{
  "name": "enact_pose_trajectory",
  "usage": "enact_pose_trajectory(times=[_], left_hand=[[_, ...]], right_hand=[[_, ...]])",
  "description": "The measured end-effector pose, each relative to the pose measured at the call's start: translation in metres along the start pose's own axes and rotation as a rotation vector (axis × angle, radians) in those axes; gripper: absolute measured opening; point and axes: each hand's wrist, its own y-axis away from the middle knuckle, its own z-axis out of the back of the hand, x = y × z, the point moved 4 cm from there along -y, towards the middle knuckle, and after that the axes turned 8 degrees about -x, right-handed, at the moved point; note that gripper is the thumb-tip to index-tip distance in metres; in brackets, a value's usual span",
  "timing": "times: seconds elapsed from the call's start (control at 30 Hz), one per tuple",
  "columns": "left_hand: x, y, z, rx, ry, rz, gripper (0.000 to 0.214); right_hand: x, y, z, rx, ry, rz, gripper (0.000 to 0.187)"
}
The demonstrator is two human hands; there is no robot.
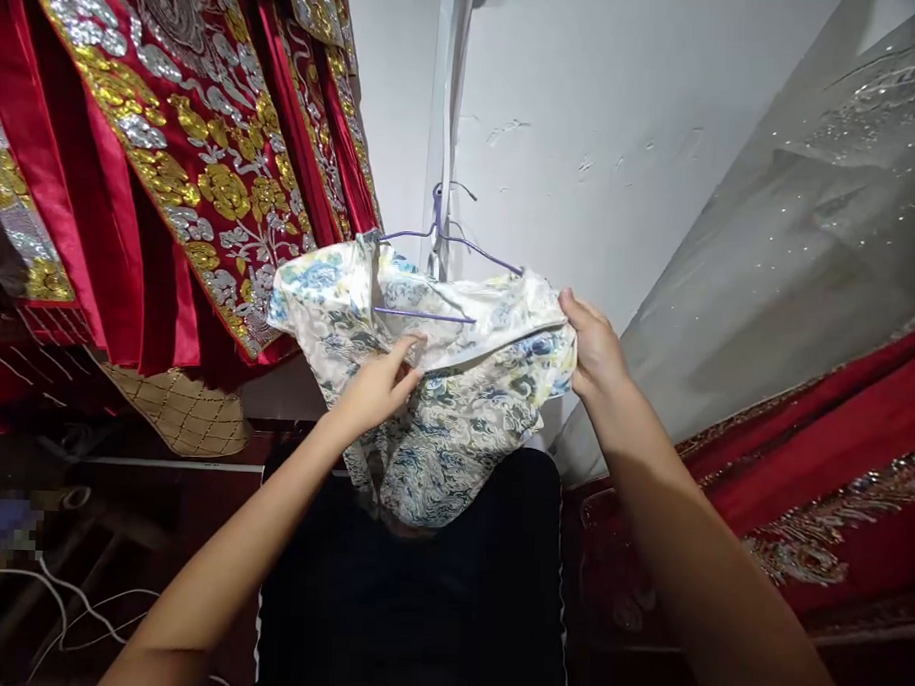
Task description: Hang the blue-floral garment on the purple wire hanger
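A short-sleeved floral garment (454, 433), white with blue, yellow and grey-green patterning, hangs in front of me on a purple hanger (480, 252). The hanger's bar crosses inside the wide neckline. My right hand (597, 343) is closed on the garment's right shoulder edge, thumb on top. At the front of the neckline is my left hand (377, 385), touching the fabric. Its thumb and forefinger are apart, and its other fingers are partly hidden.
Red costumes (231, 165) with gold and silver sequins hang on the left. A clear plastic cover (800, 195) and red embroidered cloth (858, 477) are at right. Behind the hanger is a white wall (585, 117) with a vertical strip. White cables (80, 600) lie low at left.
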Motion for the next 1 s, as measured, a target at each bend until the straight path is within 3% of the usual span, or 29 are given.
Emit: enact_pose_trajectory(times=[0.13, 0.3, 0.37, 0.43, 0.5, 0.53, 0.57, 0.63, 0.67, 0.73, 0.87, 1.0], left_hand=[[0.014, 0.009, -0.021, -0.178, -0.004, 0.065, 0.022], [0.020, 0.041, -0.037, -0.324, 0.154, 0.158, 0.018], [0.022, 0.055, -0.047, -0.367, 0.266, 0.241, 0.012], [0.026, 0.066, -0.058, -0.438, 0.376, 0.344, 0.009], [0.027, 0.074, -0.066, -0.536, 0.497, 0.409, 0.013], [0.026, 0.077, -0.068, -0.581, 0.569, 0.419, 0.015], [0.024, 0.078, -0.069, -0.612, 0.647, 0.417, 0.018], [0.019, 0.081, -0.070, -0.635, 0.795, 0.415, 0.028], [0.016, 0.082, -0.069, -0.635, 0.856, 0.427, 0.034], [0.010, 0.084, -0.066, -0.634, 0.945, 0.464, 0.046], [0.000, 0.087, -0.059, -0.635, 0.994, 0.502, 0.060], [-0.005, 0.089, -0.061, -0.558, 1.000, 0.506, 0.059]], right_hand=[[-0.011, -0.001, 0.007, -0.066, 0.116, 0.063, 0.061], [-0.024, -0.008, 0.013, -0.147, 0.097, 0.094, 0.054], [-0.031, 0.013, 0.015, -0.311, 0.144, 0.195, 0.049], [-0.044, 0.056, 0.012, -0.566, 0.218, 0.309, 0.044], [-0.068, 0.109, -0.001, -0.731, 0.252, 0.266, 0.044], [-0.086, 0.133, -0.013, -0.687, 0.222, 0.147, 0.042], [-0.105, 0.154, -0.029, -0.550, 0.171, -0.014, 0.040], [-0.131, 0.186, -0.061, -0.245, 0.106, -0.178, 0.047], [-0.140, 0.196, -0.077, -0.050, 0.048, -0.272, 0.050], [-0.146, 0.203, -0.094, 0.184, -0.021, -0.348, 0.052], [-0.127, 0.189, -0.091, 0.319, -0.032, -0.319, 0.049], [-0.109, 0.190, -0.084, 0.448, -0.062, -0.305, 0.040]])
